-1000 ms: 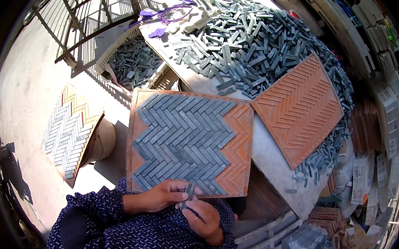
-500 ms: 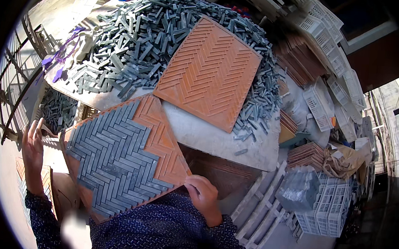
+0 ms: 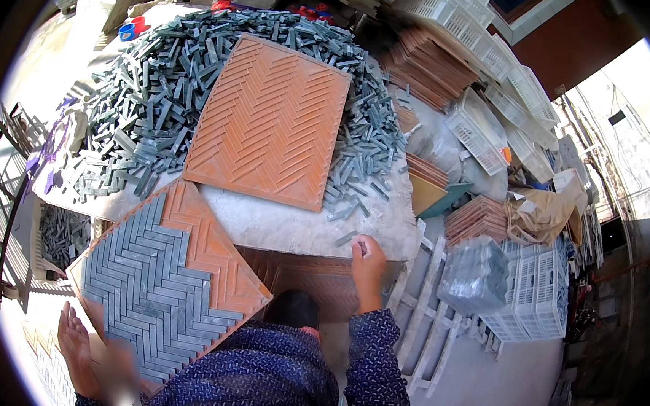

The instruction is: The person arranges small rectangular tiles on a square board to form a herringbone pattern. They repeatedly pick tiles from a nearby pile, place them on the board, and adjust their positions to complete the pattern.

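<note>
The filled herringbone tray (image 3: 162, 282) (orange mould, grey strips laid in most of it, an orange corner still bare at upper right) sat tilted, one corner up toward the table (image 3: 292, 227), its lower-left edge running down to the left hand (image 3: 77, 344). That hand was nearest the tray: open, fingers spread, palm against or just under the lower-left edge; motion blur beside it, so I couldn't tell if the fingers actually gripped the rim. The tray's diagonal ran from lower left to upper right, away from that hand.

The right hand (image 3: 368, 264) was well apart from the tray, up at the table's near edge, fingers curled, w/ what looked like one small grey strip (image 3: 360, 245) pinched at the tips; too small to be sure. A few loose strips lay just left of it.

Beyond: the big strip heap (image 3: 142, 105) and an empty orange mould (image 3: 270, 122) resting on it. Open room lay on the pale floor to the left; to the right white crates (image 3: 531, 295) and slats crowded in.
</note>
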### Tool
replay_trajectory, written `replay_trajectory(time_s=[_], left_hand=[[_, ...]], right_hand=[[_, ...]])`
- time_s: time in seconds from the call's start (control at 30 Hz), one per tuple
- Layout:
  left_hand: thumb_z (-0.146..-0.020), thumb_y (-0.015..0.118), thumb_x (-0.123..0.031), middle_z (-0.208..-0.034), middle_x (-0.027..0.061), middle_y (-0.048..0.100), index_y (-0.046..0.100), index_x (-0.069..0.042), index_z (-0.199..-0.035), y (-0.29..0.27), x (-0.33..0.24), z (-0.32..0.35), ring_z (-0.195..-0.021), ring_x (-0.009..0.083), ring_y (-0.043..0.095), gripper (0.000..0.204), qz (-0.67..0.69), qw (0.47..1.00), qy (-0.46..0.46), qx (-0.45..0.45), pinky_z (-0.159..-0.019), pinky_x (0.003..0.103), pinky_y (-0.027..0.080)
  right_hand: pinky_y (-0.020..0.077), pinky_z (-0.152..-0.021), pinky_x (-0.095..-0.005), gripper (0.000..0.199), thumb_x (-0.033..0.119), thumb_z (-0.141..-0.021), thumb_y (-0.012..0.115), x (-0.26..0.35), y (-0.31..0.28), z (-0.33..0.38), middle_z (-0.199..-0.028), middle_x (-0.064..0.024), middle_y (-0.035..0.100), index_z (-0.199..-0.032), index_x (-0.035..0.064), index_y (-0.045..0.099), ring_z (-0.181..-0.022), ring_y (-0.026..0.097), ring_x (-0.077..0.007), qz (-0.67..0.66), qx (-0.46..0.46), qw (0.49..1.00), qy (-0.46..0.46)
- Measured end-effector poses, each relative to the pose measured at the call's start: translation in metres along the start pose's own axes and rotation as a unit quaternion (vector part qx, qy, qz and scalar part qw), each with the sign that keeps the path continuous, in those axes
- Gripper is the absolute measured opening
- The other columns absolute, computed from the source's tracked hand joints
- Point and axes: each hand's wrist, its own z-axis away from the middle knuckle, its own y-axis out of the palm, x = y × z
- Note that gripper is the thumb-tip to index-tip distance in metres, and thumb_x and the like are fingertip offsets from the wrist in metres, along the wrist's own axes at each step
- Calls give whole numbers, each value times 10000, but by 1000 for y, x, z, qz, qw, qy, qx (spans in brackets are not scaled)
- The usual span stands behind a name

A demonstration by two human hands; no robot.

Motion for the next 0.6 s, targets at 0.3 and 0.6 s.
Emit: replay_trajectory(time_s=[0.3,0.6], left_hand=[[-995,386,-157,-1127,15,538,400,-16,-1363,67,26,18,-834,36,532,395,-135,991,14,-4,-673,125,480],[-952,468,-268,-941,-48,507,488,-19,-1274,93,43,28,-745,15,455,408,-159,981,46,-100,-639,126,398]], right_hand=[[490,-652,-344,412,154,-767,722,6,35,-59,-837,-135,645,-1115,14,552,-726,621,-244,104,36,993,29],[463,-653,-210,268,122,-886,620,34,-8,-16,-925,-74,613,-1112,4,538,-760,567,-124,-596,114,730,316]])
